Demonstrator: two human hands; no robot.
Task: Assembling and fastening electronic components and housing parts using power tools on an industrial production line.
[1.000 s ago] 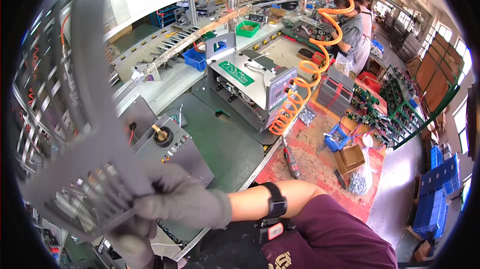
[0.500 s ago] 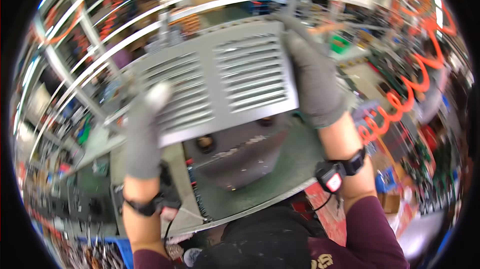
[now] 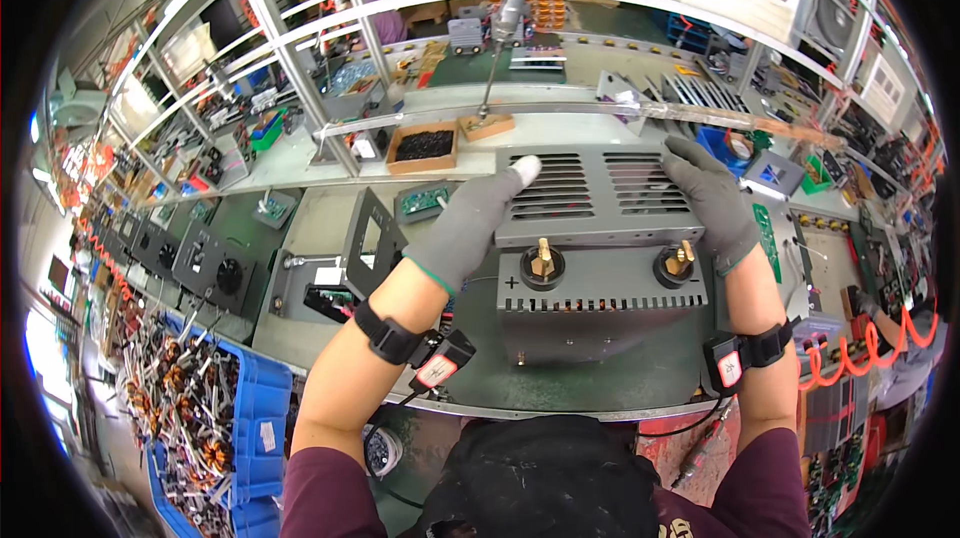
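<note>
A grey metal cover with two banks of slots (image 3: 600,188) is held level between my gloved hands. At its left edge is my left hand (image 3: 470,223), the thumb lying on top beside the slots. My right hand (image 3: 715,206) grips the right edge, its fingers near the far corner. Under the cover stands a grey metal case (image 3: 600,328) with a notched upper edge. Two brass terminals in black round bases, the left terminal (image 3: 543,266) and the right terminal (image 3: 677,262), stick out on its near side. I cannot tell whether the cover rests fully on the case.
A cardboard box of small black parts (image 3: 423,148) stands on the shelf beyond. A power screwdriver (image 3: 513,3) hangs ahead. To the left are an open grey housing (image 3: 370,243) and a green circuit board (image 3: 424,202). A blue crate of wired parts (image 3: 262,418) stands lower left.
The slotted cover was raised and tilted; now it is lower, level and over the case. Both hands came down with it, and the head view swung left.
</note>
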